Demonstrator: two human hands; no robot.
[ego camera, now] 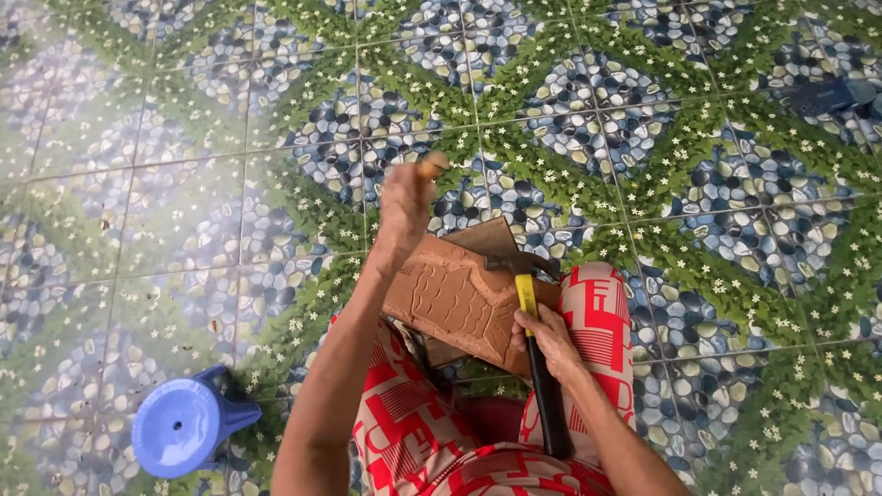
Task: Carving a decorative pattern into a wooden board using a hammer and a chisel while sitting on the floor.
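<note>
Red-and-white patterned trousers [597, 317] support a brown shoe sole [455, 298]; right hand [544, 338] grasps a yellow-handled hammer [533, 340] on it, left hand [406, 207] raised, blurred, fingers pinched together.

A brown rubber shoe sole with a moulded tread [459, 298] lies across the person's lap, resting on the right knee in red-and-white patterned cloth [597, 317]. The right hand [548, 340] sits on the sole's near edge, gripping a claw hammer with a yellow-and-black handle [533, 331], whose head lies on the sole. The left hand [407, 207] is raised above the sole's far left end. A blue plastic stool [184, 422] stands on the pebble-and-leaf patterned tile floor [184, 184], well left of the person.
</note>
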